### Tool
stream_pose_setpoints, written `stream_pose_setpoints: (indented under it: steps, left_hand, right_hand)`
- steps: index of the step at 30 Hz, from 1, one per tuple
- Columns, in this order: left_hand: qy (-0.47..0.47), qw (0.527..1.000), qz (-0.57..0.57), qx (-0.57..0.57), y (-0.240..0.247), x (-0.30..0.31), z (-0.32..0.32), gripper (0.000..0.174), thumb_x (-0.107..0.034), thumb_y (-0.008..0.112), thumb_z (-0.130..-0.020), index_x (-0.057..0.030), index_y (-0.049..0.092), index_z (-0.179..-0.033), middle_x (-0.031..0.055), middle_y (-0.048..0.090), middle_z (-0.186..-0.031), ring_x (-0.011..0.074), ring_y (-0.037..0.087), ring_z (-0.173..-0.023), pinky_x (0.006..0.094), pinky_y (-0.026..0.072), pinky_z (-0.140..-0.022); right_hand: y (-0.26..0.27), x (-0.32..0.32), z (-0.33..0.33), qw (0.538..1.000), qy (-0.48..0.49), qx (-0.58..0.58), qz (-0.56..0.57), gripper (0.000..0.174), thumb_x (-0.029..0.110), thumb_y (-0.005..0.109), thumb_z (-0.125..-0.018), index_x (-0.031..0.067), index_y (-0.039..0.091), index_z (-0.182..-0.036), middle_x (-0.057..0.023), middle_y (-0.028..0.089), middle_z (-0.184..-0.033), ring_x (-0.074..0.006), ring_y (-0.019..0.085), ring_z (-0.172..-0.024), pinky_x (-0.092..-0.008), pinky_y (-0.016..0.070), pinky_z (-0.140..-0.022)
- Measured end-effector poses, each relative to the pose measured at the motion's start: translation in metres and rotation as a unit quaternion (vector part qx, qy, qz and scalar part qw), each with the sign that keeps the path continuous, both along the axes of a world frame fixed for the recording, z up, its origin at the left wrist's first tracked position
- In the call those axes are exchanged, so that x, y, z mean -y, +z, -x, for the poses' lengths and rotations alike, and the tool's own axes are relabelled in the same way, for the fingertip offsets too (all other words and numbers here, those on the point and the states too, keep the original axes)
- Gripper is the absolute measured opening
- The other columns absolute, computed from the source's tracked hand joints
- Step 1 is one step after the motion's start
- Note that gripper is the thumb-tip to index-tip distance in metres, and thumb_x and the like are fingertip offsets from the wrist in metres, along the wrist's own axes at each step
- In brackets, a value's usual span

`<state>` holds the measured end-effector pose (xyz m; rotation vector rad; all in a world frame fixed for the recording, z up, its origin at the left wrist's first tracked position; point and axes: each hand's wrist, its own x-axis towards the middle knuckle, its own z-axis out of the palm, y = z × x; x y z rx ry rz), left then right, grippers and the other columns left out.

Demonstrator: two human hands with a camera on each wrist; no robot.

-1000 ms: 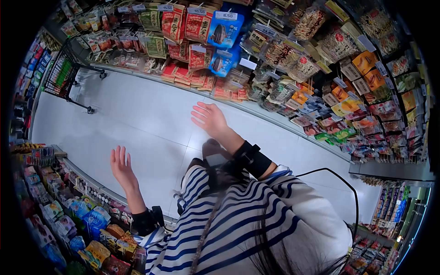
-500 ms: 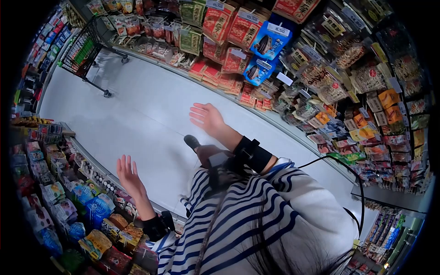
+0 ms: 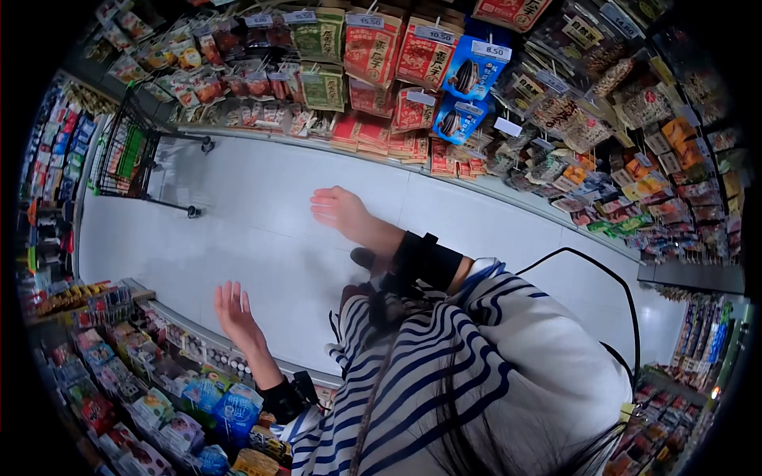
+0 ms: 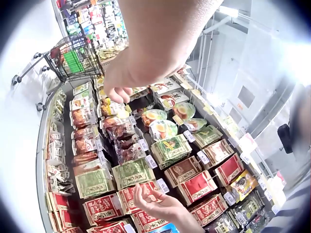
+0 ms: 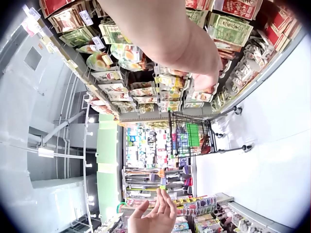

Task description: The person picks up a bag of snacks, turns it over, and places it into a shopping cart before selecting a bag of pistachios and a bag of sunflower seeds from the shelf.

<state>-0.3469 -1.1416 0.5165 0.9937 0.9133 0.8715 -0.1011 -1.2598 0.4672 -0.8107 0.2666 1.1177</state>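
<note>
Neither hand holds anything. My left hand [image 3: 236, 319] is held out over the floor near the lower-left shelf, fingers straight and slightly spread. In the left wrist view the same left hand [image 4: 150, 53] fills the top, its fingertips pointing down. Further forward, my right hand [image 3: 343, 213] hovers over the aisle, fingers extended together. From the left wrist, the right hand [image 4: 163, 206] appears in front of hanging red snack bags [image 4: 197, 187]. Black straps circle both wrists. The nearest goods to the right hand in the head view are red bags [image 3: 371, 47] on the far shelf.
A black shopping cart [image 3: 131, 163] with a green panel stands at the aisle's far end. Hanging blue bags [image 3: 474, 75], nut packs and dried goods line one side. Packaged snacks [image 3: 238, 408] fill the lower-left shelf. Pale tiled floor [image 3: 262, 178] runs between.
The view has shifted along the aisle, and the cart and shelves sit differently in it. Both hands stay raised; the left has drifted right and down in the view.
</note>
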Motion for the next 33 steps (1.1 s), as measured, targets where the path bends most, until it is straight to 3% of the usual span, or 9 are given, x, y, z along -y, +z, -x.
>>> stream_pose_setpoints:
  steps: [3, 7, 10, 13, 16, 25, 33]
  left_hand:
    - [-0.049, 0.999, 0.012, 0.003, -0.006, -0.02, -0.006, 0.048, -0.022, 0.045, -0.082, 0.0002, 0.028, -0.122, 0.0152, 0.039, -0.119, 0.0247, 0.04, -0.109, 0.0353, 0.0296, -0.092]
    - [-0.135, 0.991, 0.017, -0.005, -0.002, -0.037, -0.017, 0.047, -0.021, 0.046, -0.082, 0.0, 0.03, -0.12, 0.0144, 0.041, -0.117, 0.0244, 0.041, -0.108, 0.0358, 0.0301, -0.092]
    - [-0.191, 0.981, 0.038, -0.015, -0.012, -0.043, -0.018, 0.046, -0.021, 0.047, -0.081, -0.0001, 0.031, -0.119, 0.0139, 0.042, -0.116, 0.0245, 0.042, -0.107, 0.0363, 0.0299, -0.092]
    - [-0.238, 0.969, 0.059, -0.021, -0.022, -0.043, -0.021, 0.046, -0.021, 0.047, -0.081, -0.0004, 0.031, -0.119, 0.0134, 0.043, -0.114, 0.0245, 0.043, -0.106, 0.0369, 0.0291, -0.092]
    - [-0.286, 0.956, 0.066, -0.028, -0.028, -0.037, -0.034, 0.046, -0.022, 0.047, -0.081, -0.0003, 0.031, -0.118, 0.013, 0.044, -0.112, 0.0242, 0.043, -0.105, 0.0371, 0.0287, -0.093]
    - [-0.42, 0.904, 0.069, -0.034, -0.025, 0.013, -0.089, 0.042, -0.021, 0.047, -0.081, -0.002, 0.035, -0.117, 0.0105, 0.045, -0.112, 0.0204, 0.044, -0.103, 0.0327, 0.0332, -0.089]
    - [-0.502, 0.863, 0.05, -0.033, -0.026, 0.105, -0.14, 0.04, -0.021, 0.045, -0.082, -0.0018, 0.035, -0.116, 0.0113, 0.047, -0.109, 0.0224, 0.045, -0.102, 0.0352, 0.0332, -0.088]
  right_hand:
    - [-0.011, 0.02, 0.005, 0.996, -0.058, 0.067, -0.031, 0.03, 0.023, 0.041, -0.079, 0.0012, 0.048, -0.099, -0.0109, 0.05, -0.102, -0.022, 0.048, -0.094, -0.0337, 0.0407, -0.082]
    - [-0.008, 0.049, 0.019, 0.986, -0.163, 0.027, 0.035, 0.026, 0.02, 0.04, -0.08, 0.0026, 0.049, -0.097, -0.0087, 0.051, -0.099, -0.02, 0.05, -0.091, -0.0315, 0.0417, -0.08]
    - [-0.024, 0.078, 0.05, 0.968, -0.221, 0.119, 0.005, 0.025, 0.02, 0.04, -0.08, 0.003, 0.049, -0.096, -0.0087, 0.052, -0.097, -0.0197, 0.05, -0.089, -0.0309, 0.0421, -0.078]
    - [-0.021, 0.1, 0.074, 0.96, -0.273, -0.004, 0.07, 0.025, 0.02, 0.04, -0.081, 0.0029, 0.049, -0.096, -0.0087, 0.052, -0.097, -0.0194, 0.05, -0.089, -0.031, 0.0421, -0.078]
    - [-0.019, 0.125, 0.094, 0.944, -0.324, -0.015, 0.066, 0.024, 0.019, 0.039, -0.081, 0.0026, 0.049, -0.096, -0.0088, 0.052, -0.097, -0.0195, 0.05, -0.089, -0.0309, 0.0417, -0.078]
    - [-0.014, 0.189, 0.121, 0.902, -0.429, -0.011, 0.051, 0.022, 0.017, 0.045, -0.08, 0.0031, 0.05, -0.096, -0.0095, 0.052, -0.098, -0.0213, 0.05, -0.089, -0.0319, 0.0401, -0.08]
    - [-0.02, 0.283, 0.128, 0.858, -0.514, 0.001, 0.023, 0.02, 0.017, 0.046, -0.079, 0.0031, 0.052, -0.092, -0.0095, 0.053, -0.095, -0.0224, 0.049, -0.09, -0.032, 0.0401, -0.081]
